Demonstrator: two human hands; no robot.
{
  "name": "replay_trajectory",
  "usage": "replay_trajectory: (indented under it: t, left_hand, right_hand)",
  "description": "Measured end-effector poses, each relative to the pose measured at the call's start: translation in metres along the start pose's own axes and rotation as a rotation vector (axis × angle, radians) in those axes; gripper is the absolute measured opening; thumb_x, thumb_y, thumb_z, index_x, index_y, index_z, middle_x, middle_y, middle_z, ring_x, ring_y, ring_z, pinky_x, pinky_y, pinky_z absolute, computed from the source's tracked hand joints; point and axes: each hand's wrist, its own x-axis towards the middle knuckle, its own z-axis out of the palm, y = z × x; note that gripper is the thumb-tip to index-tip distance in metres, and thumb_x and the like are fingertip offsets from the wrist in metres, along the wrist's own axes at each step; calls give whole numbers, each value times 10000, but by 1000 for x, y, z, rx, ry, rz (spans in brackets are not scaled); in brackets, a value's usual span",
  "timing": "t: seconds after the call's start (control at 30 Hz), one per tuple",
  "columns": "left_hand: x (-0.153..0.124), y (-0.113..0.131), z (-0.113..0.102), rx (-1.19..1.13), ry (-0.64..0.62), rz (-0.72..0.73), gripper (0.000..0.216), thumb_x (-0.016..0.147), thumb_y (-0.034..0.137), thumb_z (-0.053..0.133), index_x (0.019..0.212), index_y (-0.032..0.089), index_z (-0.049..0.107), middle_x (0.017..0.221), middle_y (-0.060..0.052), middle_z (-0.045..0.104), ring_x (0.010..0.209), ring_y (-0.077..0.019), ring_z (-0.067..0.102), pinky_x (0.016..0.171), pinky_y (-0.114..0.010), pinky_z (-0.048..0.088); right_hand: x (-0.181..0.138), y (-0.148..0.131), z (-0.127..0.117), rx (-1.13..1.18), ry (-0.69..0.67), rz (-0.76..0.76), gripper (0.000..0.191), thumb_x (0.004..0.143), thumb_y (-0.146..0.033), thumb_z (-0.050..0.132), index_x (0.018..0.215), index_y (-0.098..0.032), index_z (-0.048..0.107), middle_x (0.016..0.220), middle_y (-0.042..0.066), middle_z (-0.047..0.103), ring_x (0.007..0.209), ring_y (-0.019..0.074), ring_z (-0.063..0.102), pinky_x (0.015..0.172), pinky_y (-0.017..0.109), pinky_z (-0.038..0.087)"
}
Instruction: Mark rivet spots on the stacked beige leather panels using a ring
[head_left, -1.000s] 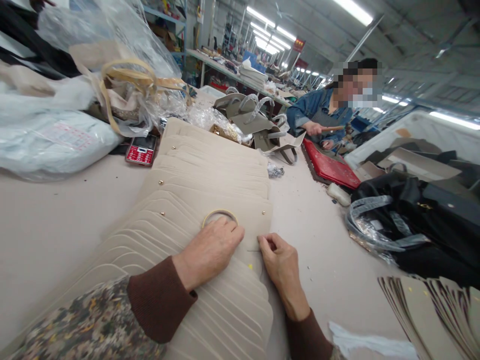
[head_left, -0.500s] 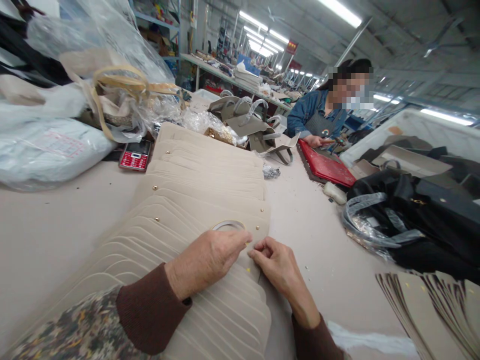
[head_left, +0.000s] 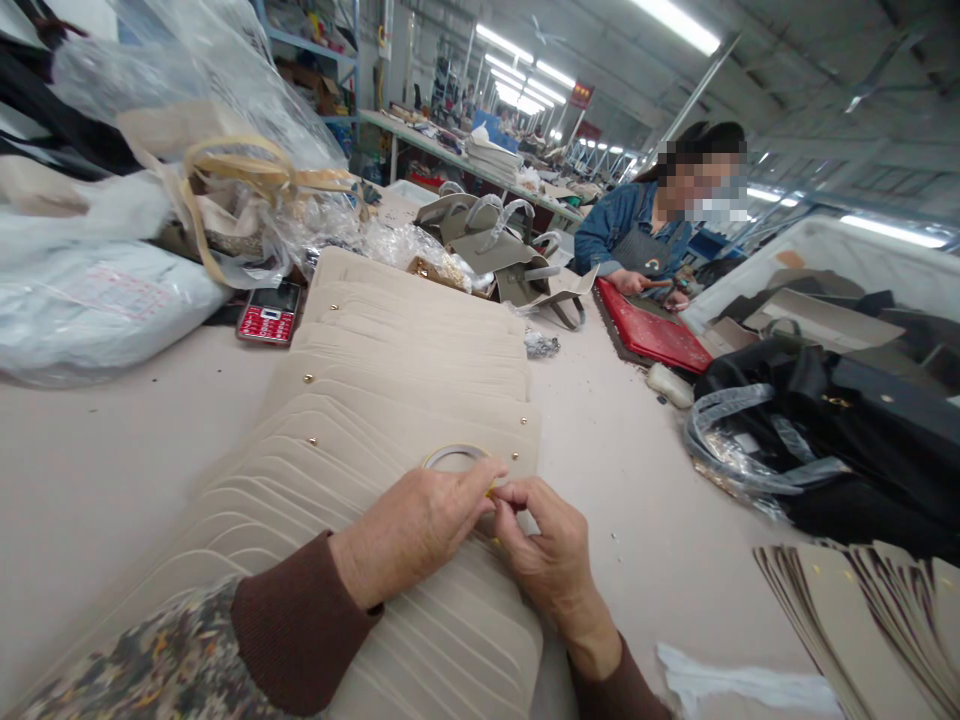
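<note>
A roll of narrow yellow-edged tape [head_left: 459, 452] stands out beyond the fingers of my left hand [head_left: 420, 525], which is closed on it. Thumb and forefinger of my right hand [head_left: 546, 540] pinch at the yellow tape's end, right against my left fingertips. Both hands are over a spread of overlapping beige panels [head_left: 420, 340] with rounded edges, and small gold studs [head_left: 309, 379] show on some of them. My left palm hides part of the roll.
A red-keyed phone [head_left: 268, 315] and plastic-wrapped goods [head_left: 97, 310] are at left. Across the table a co-worker [head_left: 634, 235] holds a tool above a red board [head_left: 652, 330]. Black bags [head_left: 840, 430] and a stack of beige strips [head_left: 862, 610] lie at right.
My right hand has shifted slightly left, and its fingertips now meet those of my left hand at the tape. The co-worker's second hand has come into view by the board.
</note>
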Motion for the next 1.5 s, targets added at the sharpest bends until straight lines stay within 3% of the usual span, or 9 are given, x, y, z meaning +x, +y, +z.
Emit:
replay_trajectory:
  t: [0.17,0.3,0.4,0.47,0.57,0.8,1.2,1.33,1.5]
  left_hand:
    - [4,2,-4,20,-31,-46,82,964,169,447,944,196,522,786,0,641,703,-160,627,594,-261,426]
    - [6,5,-4,113,32,3,175,935,117,401,807,200,488,692,8,556,631,-153,540,572,-269,379]
    - [5,10,-1,95,124,100,189,931,107,369,816,196,490,696,2,545,645,-150,526,590,-266,377]
    - [3,11,2,88,149,118,199,953,119,353,843,191,502,720,-5,557,664,-150,533,603,-266,383]
    - [4,9,6,163,100,18,187,984,157,376,869,185,521,776,-17,584,702,-165,545,627,-277,404]
    - [9,0,5,282,-116,-176,134,965,126,443,928,179,560,904,-45,622,851,-221,547,724,-338,453]
    - [9,3,5,283,-174,-211,144,973,136,433,957,180,570,905,-51,610,837,-221,543,735,-356,468]
    - [9,4,3,306,-201,-201,138,964,126,442,952,171,572,927,-60,614,863,-233,540,746,-368,467]
    - [9,4,3,296,-196,-194,131,952,119,451,943,171,571,938,-62,620,867,-244,531,729,-373,462]
  right_hand:
    - [-3,-2,4,-60,66,48,171,800,-113,526,783,-199,673,678,18,688,581,128,611,593,238,480]
    - [1,-9,6,228,69,401,115,802,-237,591,738,-188,673,582,2,660,497,123,583,504,228,472]
    - [5,-4,6,535,66,678,208,783,-360,645,692,-173,641,478,-26,592,405,112,529,425,223,437]
    - [6,9,2,630,100,777,254,737,-402,698,683,-162,636,481,-28,592,396,105,525,418,220,433]
    - [6,31,-5,612,122,857,317,681,-438,761,732,-137,675,537,-6,636,424,103,552,434,214,448]
    - [10,49,0,519,66,820,381,708,-496,746,801,-129,706,577,4,643,447,103,552,447,218,466]
    - [25,48,14,62,-14,628,262,798,-422,607,792,-177,698,528,-5,619,470,146,570,449,231,470]
    - [19,51,12,194,78,758,368,764,-463,673,997,-182,628,513,-45,617,402,137,546,391,226,460]
    - [8,51,9,330,76,746,325,789,-485,664,830,-163,679,621,24,693,531,143,631,519,237,528]
